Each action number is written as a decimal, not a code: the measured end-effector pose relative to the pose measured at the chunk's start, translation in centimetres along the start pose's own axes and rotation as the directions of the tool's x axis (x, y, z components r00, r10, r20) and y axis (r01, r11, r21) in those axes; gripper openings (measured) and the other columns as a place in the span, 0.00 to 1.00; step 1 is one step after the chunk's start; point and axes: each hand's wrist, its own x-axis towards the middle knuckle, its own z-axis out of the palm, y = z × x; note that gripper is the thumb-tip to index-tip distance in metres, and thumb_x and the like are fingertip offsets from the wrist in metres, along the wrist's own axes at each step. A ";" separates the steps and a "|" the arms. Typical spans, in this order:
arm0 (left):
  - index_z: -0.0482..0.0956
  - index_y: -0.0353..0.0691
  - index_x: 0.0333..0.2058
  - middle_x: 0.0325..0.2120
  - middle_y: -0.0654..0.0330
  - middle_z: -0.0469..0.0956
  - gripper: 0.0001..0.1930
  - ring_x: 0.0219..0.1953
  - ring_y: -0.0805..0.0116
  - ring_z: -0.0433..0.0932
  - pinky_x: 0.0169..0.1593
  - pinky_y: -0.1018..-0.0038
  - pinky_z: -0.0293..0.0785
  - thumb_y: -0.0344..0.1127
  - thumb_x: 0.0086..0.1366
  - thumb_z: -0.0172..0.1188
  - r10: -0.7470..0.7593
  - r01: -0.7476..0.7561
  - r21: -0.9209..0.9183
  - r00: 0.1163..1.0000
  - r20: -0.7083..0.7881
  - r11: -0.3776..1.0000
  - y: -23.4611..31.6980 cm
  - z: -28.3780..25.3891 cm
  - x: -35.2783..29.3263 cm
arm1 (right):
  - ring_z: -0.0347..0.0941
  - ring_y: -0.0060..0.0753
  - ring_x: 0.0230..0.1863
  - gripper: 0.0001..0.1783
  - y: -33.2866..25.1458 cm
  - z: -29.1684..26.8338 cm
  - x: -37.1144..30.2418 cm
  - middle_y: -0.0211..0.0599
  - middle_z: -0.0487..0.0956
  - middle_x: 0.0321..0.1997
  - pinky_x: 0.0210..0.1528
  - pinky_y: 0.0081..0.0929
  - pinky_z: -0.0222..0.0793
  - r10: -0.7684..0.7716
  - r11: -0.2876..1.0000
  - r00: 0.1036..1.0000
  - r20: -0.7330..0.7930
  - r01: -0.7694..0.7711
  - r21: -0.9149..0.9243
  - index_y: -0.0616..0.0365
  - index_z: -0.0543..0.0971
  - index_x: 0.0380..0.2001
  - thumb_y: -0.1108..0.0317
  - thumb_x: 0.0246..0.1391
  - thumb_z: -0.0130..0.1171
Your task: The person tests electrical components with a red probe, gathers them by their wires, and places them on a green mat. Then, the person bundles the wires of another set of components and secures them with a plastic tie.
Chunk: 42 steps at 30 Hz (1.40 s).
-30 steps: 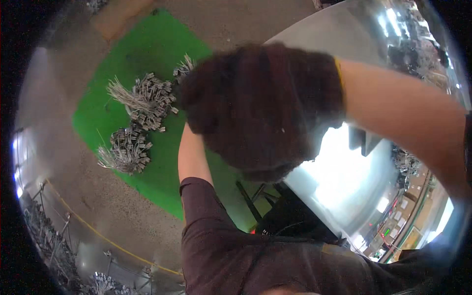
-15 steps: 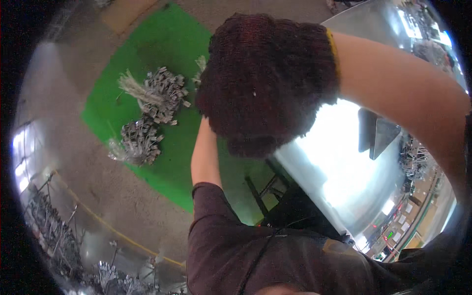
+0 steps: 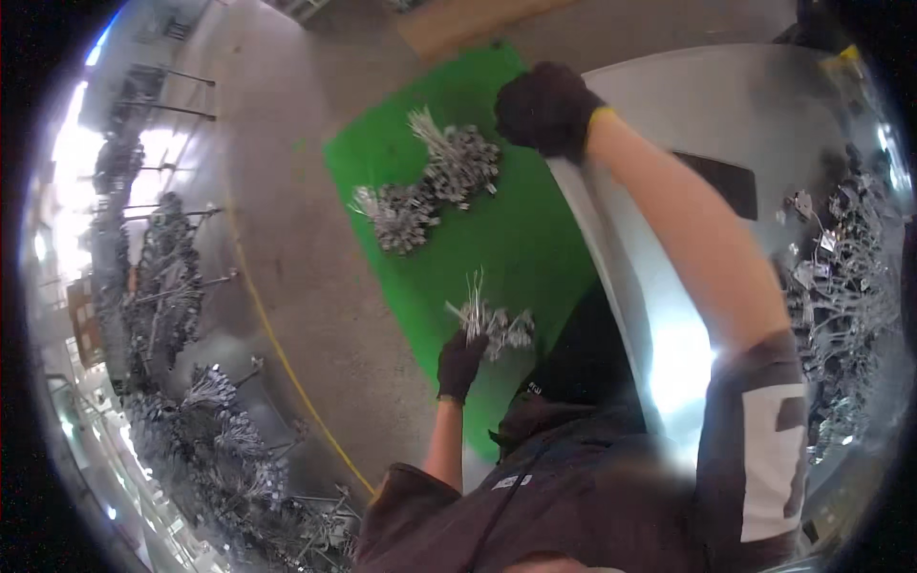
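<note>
My left hand (image 3: 461, 366), in a dark knit glove, is closed around the base of a small bundle of pale wires with grey end pieces (image 3: 495, 327), over the lower part of a green mat (image 3: 535, 248). My right hand (image 3: 549, 110), also gloved, is reached far forward by the mat's far right corner, near the edge of a shiny metal table (image 3: 669, 86). Its fingers look curled in; whatever they hold, if anything, is hidden. Two larger wire bundles, one (image 3: 461, 167) farther off and one (image 3: 396, 218) nearer, lie on the mat.
On the metal table lies a dark flat rectangular piece (image 3: 721, 183). Many silvery wire bundles (image 3: 845, 296) crowd the right side. To the left, racks hung with dark bundles (image 3: 167, 277) stand beyond a yellow floor line (image 3: 277, 358). A brown board (image 3: 468, 27) lies at the top.
My right hand has moved away from the camera toward the table's far edge. My left hand, hidden before, now shows holding a wire bundle. The view has turned, bringing the left racks in.
</note>
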 end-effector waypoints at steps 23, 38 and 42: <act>0.77 0.27 0.55 0.48 0.50 0.82 0.36 0.51 0.59 0.81 0.56 0.65 0.74 0.36 0.46 0.74 0.787 -0.751 -0.444 0.599 -0.147 0.488 24.1 -9.8 -28.4 | 0.79 0.52 0.43 0.10 -26.2 -9.7 -44.2 0.44 0.82 0.36 0.50 0.44 0.74 0.780 0.622 0.309 -0.544 -0.489 0.612 0.56 0.82 0.33 0.66 0.61 0.53; 0.72 0.31 0.61 0.58 0.49 0.75 0.45 0.62 0.54 0.74 0.64 0.61 0.68 0.46 0.47 0.79 0.376 -0.388 -0.587 -0.496 0.783 0.711 40.9 8.7 -35.3 | 0.69 0.61 0.66 0.48 -42.2 -24.7 -52.7 0.53 0.78 0.59 0.67 0.52 0.65 0.863 0.090 -0.184 -0.471 -0.861 0.501 0.65 0.77 0.58 0.44 0.38 0.77; 0.70 0.32 0.62 0.59 0.40 0.70 0.44 0.63 0.39 0.68 0.67 0.53 0.64 0.48 0.49 0.75 0.294 -0.546 -0.820 -0.765 0.572 0.173 41.7 12.9 -37.7 | 0.74 0.57 0.63 0.49 -44.1 -24.7 -54.4 0.56 0.77 0.60 0.70 0.51 0.64 0.820 0.035 -0.330 -0.467 -0.786 0.617 0.68 0.77 0.58 0.47 0.36 0.79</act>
